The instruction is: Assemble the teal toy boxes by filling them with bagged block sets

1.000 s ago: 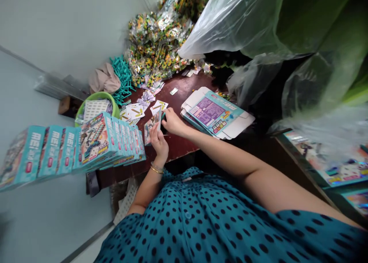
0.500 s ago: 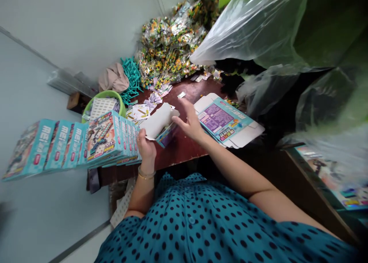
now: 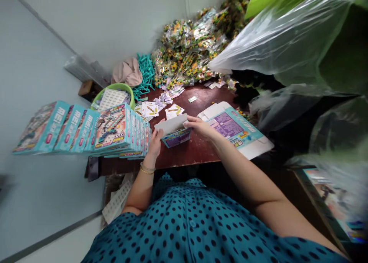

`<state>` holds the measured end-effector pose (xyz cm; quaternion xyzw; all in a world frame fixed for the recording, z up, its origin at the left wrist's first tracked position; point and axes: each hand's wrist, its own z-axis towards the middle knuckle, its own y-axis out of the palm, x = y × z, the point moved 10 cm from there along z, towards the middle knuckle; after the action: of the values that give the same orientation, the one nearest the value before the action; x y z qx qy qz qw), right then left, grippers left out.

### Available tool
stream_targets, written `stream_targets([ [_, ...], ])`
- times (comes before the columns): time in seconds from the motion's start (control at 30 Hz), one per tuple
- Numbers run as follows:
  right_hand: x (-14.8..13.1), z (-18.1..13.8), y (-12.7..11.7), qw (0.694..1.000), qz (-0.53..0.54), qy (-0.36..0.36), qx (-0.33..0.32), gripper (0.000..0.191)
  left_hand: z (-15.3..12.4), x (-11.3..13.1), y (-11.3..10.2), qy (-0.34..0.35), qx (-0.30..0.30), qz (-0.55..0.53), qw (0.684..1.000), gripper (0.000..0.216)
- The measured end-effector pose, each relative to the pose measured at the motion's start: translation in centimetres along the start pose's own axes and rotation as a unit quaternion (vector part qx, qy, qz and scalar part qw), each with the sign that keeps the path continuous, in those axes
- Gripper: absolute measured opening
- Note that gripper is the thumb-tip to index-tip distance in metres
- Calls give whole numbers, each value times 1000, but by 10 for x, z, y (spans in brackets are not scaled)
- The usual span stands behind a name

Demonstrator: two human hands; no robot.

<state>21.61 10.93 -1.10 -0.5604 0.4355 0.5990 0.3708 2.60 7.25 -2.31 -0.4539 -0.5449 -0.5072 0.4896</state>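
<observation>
Between my two hands a small cardboard box (image 3: 177,137) stands at the table's front, its white inner flap raised and its purple and teal printed side toward me. My left hand (image 3: 155,140) grips its left end, thumb at the flap. At the right end, my right hand (image 3: 198,126) has its fingers closed on the flap's edge. What lies inside the box is hidden. Right of it, a flattened teal box (image 3: 230,127) with purple print lies on the table. Finished-looking teal boxes (image 3: 113,127) are stacked to the left.
Behind the stack stands a green basket (image 3: 132,98) holding printed sheets. Teal plastic sticks (image 3: 145,74) and a beige cloth (image 3: 126,72) lie beyond. Bags of colourful small pieces (image 3: 189,50) pile against the wall. Printed cards (image 3: 174,110) are scattered on the dark red table (image 3: 201,98). Clear plastic (image 3: 276,37) hangs at right.
The box has turned so its printed side faces me more. My right hand has come down from above it and closed on its right end. The camera view has shifted.
</observation>
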Motion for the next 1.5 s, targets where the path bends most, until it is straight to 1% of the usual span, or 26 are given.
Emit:
stream_targets([
  [0.03, -12, 2, -3, 999, -34, -25, 6, 47, 4, -1, -3, -13, 7, 4, 1000, 56],
  [0.07, -27, 2, -3, 993, -93, -66, 8, 43, 7, 1, -5, -15, 11, 10, 1000, 51],
  [0.1, -43, 2, 0, 980, -163, -116, 0, 39, 11, 4, -5, -7, 8, 16, 1000, 47],
  [0.13, -57, 0, 9, 958, -233, -166, -26, 37, 15, 8, -4, 4, -2, 20, 1000, 43],
  [0.17, -65, -3, 22, 931, -294, -207, -69, 37, 18, 12, -1, 13, -21, 24, 999, 39],
  [0.23, -69, -10, 44, 877, -378, -250, -157, 39, 22, 14, 5, 11, -52, 26, 998, 33],
  [0.27, -68, -12, 49, 861, -402, -258, -176, 41, 23, 14, 5, 5, -58, 25, 998, 31],
  [0.3, -67, -12, 50, 853, -417, -259, -177, 41, 24, 14, 5, -1, -62, 26, 998, 29],
  [0.37, -64, -9, 50, 855, -426, -245, -165, 40, 23, 13, 4, -4, -63, 32, 997, 26],
  [0.43, -61, -5, 50, 869, -414, -223, -156, 38, 20, 12, 4, -3, -69, 41, 997, 23],
  [0.5, -61, 1, 46, 889, -395, -195, -127, 36, 16, 10, 6, 1, -80, 50, 995, 22],
  [0.57, -62, 5, 42, 900, -386, -179, -98, 34, 12, 11, 9, 18, -91, 53, 994, 24],
  [0.63, -64, 4, 43, 889, -407, -188, -94, 35, 6, 14, 10, 52, -87, 35, 994, 33],
  [0.7, -63, -3, 46, 863, -442, -214, -119, 36, -2, 20, 5, 111, -60, 14, 992, 44],
  [0.73, -61, -8, 47, 850, -457, -226, -134, 37, -7, 24, 2, 144, -49, 25, 988, 49],
  [0.8, -54, -19, 47, 830, -478, -240, -158, 40, -20, 30, 1, 210, -46, 102, 971, 51],
  [0.83, -50, -24, 45, 823, -487, -246, -160, 41, -26, 32, 4, 238, -59, 153, 957, 48],
  [0.9, -44, -32, 42, 813, -503, -253, -145, 44, -36, 34, 11, 280, -89, 234, 927, 38],
  [0.97, -39, -37, 40, 807, -518, -257, -121, 45, -43, 35, 12, 302, -98, 268, 910, 33],
  [1.03, -36, -41, 41, 799, -533, -260, -102, 44, -46, 34, 10, 300, -86, 292, 904, 33],
  [1.17, -38, -45, 42, 787, -554, -265, -63, 42, -50, 32, 1, 297, -35, 312, 902, 33],
  [1.23, -40, -45, 40, 786, -556, -265, -51, 45, -51, 33, 0, 310, -39, 313, 897, 31],
  [1.3, -43, -44, 40, 786, -557, -264, -44, 48, -50, 34, 0, 318, -58, 317, 892, 29],
  [1.37, -46, -48, 47, 789, -552, -269, -27, 52, -48, 36, 0, 311, -61, 325, 891, 29],
  [1.43, -45, -60, 58, 799, -536, -272, 28, 60, -51, 40, -1, 298, -26, 332, 895, 32],
  [1.5, -33, -79, 70, 819, -500, -263, 97, 77, -63, 44, 1, 292, 24, 322, 900, 41],
])
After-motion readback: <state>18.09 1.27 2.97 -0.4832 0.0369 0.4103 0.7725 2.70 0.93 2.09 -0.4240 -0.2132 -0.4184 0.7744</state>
